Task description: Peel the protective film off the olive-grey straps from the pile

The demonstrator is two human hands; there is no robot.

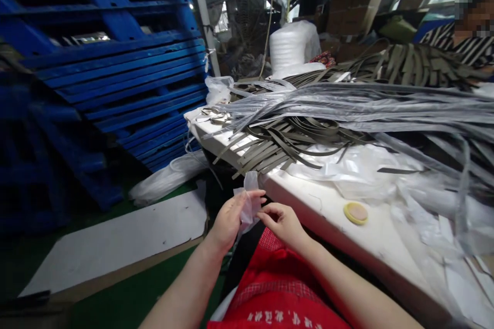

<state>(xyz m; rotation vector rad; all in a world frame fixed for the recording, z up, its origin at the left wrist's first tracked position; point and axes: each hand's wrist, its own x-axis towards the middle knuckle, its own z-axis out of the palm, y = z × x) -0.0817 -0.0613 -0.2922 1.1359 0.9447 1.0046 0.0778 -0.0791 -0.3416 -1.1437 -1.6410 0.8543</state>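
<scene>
Close to my red apron, my left hand point(230, 218) is closed around a thin, translucent plastic film point(250, 205), part of which sticks up above the fingers. My right hand point(283, 223) has its thumb and forefinger pinched together at the right edge of that film. Both hands are just off the edge of a white table point(297, 200). Dark grey-brown flat strips point(274, 149) lie on the table beyond them, their cut ends pointing my way. Long clear plastic sleeves point(328, 105) stretch across the strips to the right.
A yellow-rimmed round piece point(355, 213) lies on the table, near crumpled white plastic sheeting point(355, 172). Blue pallets point(154, 92) stand stacked at left, with a flat white board point(127, 239) on the floor. A foam roll point(293, 46) stands behind. Another person in stripes point(443, 41) is at far right.
</scene>
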